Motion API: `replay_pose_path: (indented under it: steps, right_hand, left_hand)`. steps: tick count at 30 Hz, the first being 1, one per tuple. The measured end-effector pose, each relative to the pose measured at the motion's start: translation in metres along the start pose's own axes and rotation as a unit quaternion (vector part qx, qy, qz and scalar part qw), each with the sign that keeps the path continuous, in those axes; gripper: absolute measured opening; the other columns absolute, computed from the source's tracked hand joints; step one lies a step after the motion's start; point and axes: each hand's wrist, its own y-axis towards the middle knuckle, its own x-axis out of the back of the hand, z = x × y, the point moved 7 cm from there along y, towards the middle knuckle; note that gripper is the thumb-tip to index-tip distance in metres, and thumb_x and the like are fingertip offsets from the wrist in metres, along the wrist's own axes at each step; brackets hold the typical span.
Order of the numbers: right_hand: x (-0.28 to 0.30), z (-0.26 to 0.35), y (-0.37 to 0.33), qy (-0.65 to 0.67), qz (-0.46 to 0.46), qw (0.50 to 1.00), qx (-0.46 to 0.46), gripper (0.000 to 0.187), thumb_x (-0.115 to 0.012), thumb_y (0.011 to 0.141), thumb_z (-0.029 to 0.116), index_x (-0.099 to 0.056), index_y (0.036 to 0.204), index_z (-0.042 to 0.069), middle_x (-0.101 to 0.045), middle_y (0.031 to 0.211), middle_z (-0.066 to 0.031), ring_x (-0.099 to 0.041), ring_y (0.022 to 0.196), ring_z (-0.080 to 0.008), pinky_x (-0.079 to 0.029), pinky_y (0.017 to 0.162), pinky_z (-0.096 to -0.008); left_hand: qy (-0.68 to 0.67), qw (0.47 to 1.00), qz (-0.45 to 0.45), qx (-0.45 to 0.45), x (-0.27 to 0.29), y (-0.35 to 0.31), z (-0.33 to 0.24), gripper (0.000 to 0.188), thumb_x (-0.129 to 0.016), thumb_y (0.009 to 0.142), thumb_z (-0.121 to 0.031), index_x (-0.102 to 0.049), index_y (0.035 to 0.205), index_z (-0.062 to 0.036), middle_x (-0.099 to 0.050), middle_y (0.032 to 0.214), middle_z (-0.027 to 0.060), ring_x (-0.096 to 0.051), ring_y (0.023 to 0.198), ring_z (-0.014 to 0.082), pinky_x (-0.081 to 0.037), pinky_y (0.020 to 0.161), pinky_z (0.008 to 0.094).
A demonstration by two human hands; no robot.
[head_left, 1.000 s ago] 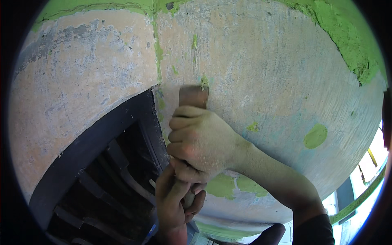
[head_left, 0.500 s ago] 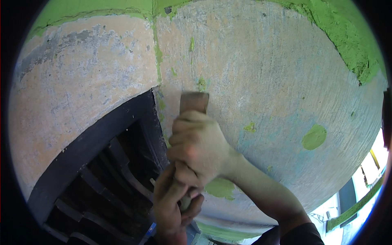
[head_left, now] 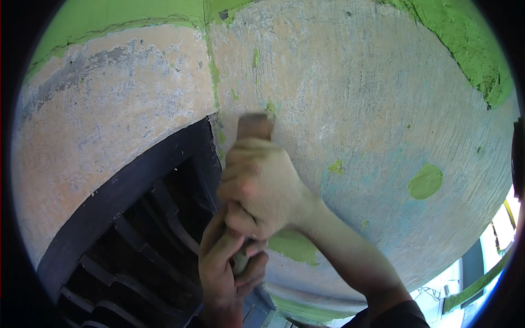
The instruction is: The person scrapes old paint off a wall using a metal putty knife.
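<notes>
Both my hands grip a scraper with a flat, brownish blade [head_left: 255, 126], which is slightly blurred. My right hand [head_left: 263, 188] is wrapped round it just below the blade, knuckles toward me. Lower down, my left hand [head_left: 221, 268] closes round the pale handle [head_left: 239, 263], and the thumb lies along it. The blade's edge is at the wall [head_left: 350, 98], beside a small fleck of green paint [head_left: 270, 108]. Most of the scraper's middle is hidden by my fingers. The wall is pale and scratched, with bits of green paint left on it.
Left of my hands is a dark frame [head_left: 136, 164] with curved dark slats [head_left: 142, 246]. Green paint [head_left: 465, 49] with a ragged edge covers the upper right, and a green patch [head_left: 425, 182] lies at right. A bright area with a green rail [head_left: 476, 287] shows at lower right.
The scraper and both hands have shifted slightly up and to the left along the wall. The grip is unchanged, and the view has moved a little.
</notes>
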Motion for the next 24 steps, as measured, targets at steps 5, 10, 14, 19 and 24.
replay_pose_path:
  steps: [5,10,14,19,24]
  right_hand:
    - [-0.004,0.004,-0.003,-0.01,-0.017,1.0,-0.004,0.027,-0.056,0.057,0.035,-0.058,0.049,0.008,-0.052,0.054,-0.0068,-0.053,0.064,-0.0239,-0.044,0.069,-0.0347]
    - [-0.001,0.007,0.015,-0.03,0.014,0.999,-0.004,0.029,-0.056,0.059,0.034,-0.058,0.047,0.008,-0.053,0.054,-0.0076,-0.055,0.064,-0.0229,-0.044,0.069,-0.0347]
    - [-0.01,0.007,0.019,-0.052,0.045,0.997,-0.035,0.024,-0.055,0.057,0.032,-0.055,0.048,0.01,-0.054,0.056,-0.0063,-0.054,0.062,-0.024,-0.046,0.067,-0.0366]
    - [-0.026,0.013,0.033,-0.12,0.112,0.985,-0.052,0.029,-0.056,0.064,0.033,-0.06,0.05,0.008,-0.054,0.054,-0.0094,-0.058,0.064,-0.0261,-0.046,0.068,-0.0376]
    - [-0.036,0.011,0.038,-0.112,0.194,0.974,-0.028,0.032,-0.055,0.067,0.035,-0.064,0.053,0.007,-0.055,0.055,-0.0123,-0.059,0.065,-0.0287,-0.046,0.067,-0.0396]
  left_hand:
    - [0.043,0.997,-0.056,0.009,0.0,-0.008,-0.002,0.027,-0.045,0.095,-0.017,-0.045,0.119,-0.0042,-0.047,0.069,0.0088,-0.024,0.03,0.0033,-0.017,0.026,0.0179]
    - [-0.021,1.0,0.002,-0.003,0.005,-0.003,-0.01,0.025,-0.044,0.094,-0.014,-0.046,0.115,-0.0017,-0.048,0.07,0.01,-0.024,0.031,0.0029,-0.018,0.027,0.0174]
    - [-0.05,0.998,0.029,0.002,0.018,0.004,-0.021,0.022,-0.041,0.094,-0.013,-0.048,0.112,-0.0024,-0.049,0.072,0.0107,-0.025,0.032,0.0027,-0.018,0.027,0.0173]
    - [-0.162,0.985,0.055,0.036,0.031,0.006,-0.024,0.021,-0.04,0.095,-0.016,-0.048,0.11,-0.0043,-0.05,0.073,0.0096,-0.024,0.031,0.0032,-0.017,0.027,0.0173]
    - [-0.158,0.983,0.075,0.053,0.03,0.004,-0.026,0.021,-0.038,0.096,-0.017,-0.048,0.11,-0.0053,-0.049,0.074,0.0079,-0.024,0.031,0.0037,-0.015,0.027,0.018]
